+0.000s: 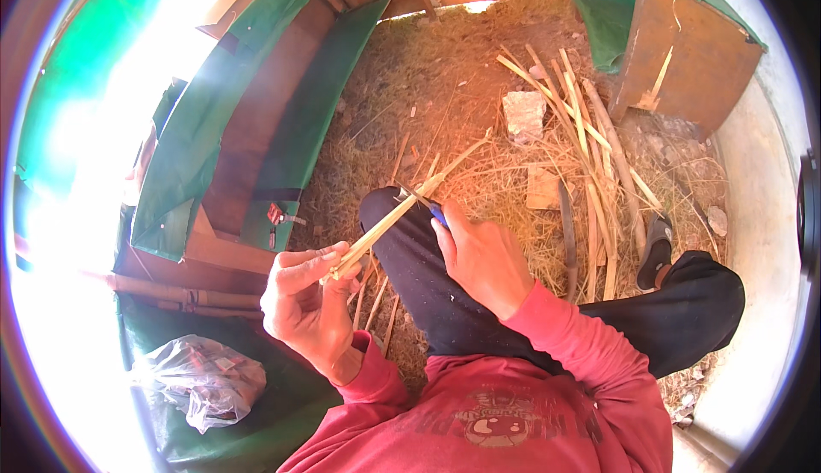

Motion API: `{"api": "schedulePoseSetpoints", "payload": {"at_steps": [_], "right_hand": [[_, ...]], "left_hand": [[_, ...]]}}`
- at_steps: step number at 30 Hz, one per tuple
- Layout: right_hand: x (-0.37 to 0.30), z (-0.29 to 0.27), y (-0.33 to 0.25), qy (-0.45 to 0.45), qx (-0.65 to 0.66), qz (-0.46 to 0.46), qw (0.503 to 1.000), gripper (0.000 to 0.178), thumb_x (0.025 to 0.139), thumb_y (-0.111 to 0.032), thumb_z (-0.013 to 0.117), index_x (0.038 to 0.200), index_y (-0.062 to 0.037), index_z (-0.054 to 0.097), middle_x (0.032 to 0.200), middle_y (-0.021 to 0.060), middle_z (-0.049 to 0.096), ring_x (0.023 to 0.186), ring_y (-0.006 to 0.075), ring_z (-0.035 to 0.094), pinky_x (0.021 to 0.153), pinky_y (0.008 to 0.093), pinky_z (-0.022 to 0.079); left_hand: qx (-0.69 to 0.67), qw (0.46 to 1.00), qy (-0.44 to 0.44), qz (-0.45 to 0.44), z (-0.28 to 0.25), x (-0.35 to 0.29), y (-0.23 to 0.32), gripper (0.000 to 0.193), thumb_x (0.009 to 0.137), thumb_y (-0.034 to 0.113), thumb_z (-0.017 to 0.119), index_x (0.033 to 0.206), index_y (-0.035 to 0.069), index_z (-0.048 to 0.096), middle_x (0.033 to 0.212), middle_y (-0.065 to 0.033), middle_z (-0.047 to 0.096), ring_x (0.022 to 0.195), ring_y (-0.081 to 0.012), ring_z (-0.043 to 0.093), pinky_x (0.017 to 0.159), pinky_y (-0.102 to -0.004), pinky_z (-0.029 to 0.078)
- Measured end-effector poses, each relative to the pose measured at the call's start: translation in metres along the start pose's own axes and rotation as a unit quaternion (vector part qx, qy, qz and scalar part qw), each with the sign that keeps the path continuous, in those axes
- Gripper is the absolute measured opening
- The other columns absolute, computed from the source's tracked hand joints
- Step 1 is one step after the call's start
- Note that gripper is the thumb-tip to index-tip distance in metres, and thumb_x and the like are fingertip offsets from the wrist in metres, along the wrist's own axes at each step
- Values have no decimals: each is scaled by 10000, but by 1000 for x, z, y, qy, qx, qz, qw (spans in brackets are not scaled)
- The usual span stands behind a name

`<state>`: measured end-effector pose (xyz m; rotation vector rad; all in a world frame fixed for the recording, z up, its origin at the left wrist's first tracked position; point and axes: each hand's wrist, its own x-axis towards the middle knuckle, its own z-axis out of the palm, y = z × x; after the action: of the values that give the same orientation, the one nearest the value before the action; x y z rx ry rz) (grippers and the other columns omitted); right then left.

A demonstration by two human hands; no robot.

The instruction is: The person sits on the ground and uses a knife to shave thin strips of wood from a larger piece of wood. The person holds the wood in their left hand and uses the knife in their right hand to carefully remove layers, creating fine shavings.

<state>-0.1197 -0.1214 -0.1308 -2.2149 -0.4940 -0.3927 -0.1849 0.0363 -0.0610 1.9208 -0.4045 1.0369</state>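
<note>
My left hand (310,302) pinches the near end of a pale split strip (380,227), perhaps bamboo or wood. The strip slants away to the upper right, passing over my dark-trousered knee. In my right hand (486,255) is a knife (438,214) with a blue handle, gripped in closed fingers. Its blade (416,194) lies across the strip near the knee, apparently touching it. My right fingers hide most of the handle.
Long pale strips (581,122) and darker sticks lie piled at the right, beside a stone block (524,115) and a small wooden block (542,188). Green-covered boards (321,131) stand at the left. A clear plastic bag (203,381) rests on green sheeting. Dry straw covers the ground.
</note>
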Motion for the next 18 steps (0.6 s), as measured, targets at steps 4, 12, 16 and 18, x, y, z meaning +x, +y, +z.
{"api": "schedulePoseSetpoints", "payload": {"at_steps": [4, 12, 16, 18], "right_hand": [[-17, -23, -38, -19, 106, -96, 989, 171, 922, -159, 604, 882, -50, 478, 564, 127, 562, 466, 320, 588, 396, 421, 434], [-17, -20, -30, -15, 69, -70, 995, 182, 921, -157, 602, 867, -47, 468, 565, 117, 547, 451, 313, 573, 393, 414, 443], [-17, -7, -19, 3, 40, -79, 996, 186, 922, -164, 603, 880, -40, 472, 570, 121, 547, 474, 317, 583, 406, 422, 451], [-21, -12, -25, -11, 49, -65, 997, 185, 919, -166, 607, 883, -42, 474, 576, 119, 553, 487, 315, 589, 409, 421, 452]], "left_hand": [[-2, 1000, 0, 10, -3, -4, -4, 196, 790, -138, 670, 932, -31, 587, 878, -160, 610, 593, -149, 591, 492, -225, 493], [11, 1000, -4, 6, -1, -3, -2, 198, 789, -121, 689, 939, -36, 593, 867, -153, 607, 610, -150, 598, 500, -234, 501], [-15, 1000, 14, -17, -1, -3, -1, 199, 785, -126, 688, 926, -28, 585, 877, -153, 607, 608, -145, 591, 515, -226, 492], [-21, 999, 9, -32, 1, 0, 4, 200, 785, -129, 685, 928, -29, 586, 876, -152, 605, 608, -143, 589, 520, -224, 491]]}}
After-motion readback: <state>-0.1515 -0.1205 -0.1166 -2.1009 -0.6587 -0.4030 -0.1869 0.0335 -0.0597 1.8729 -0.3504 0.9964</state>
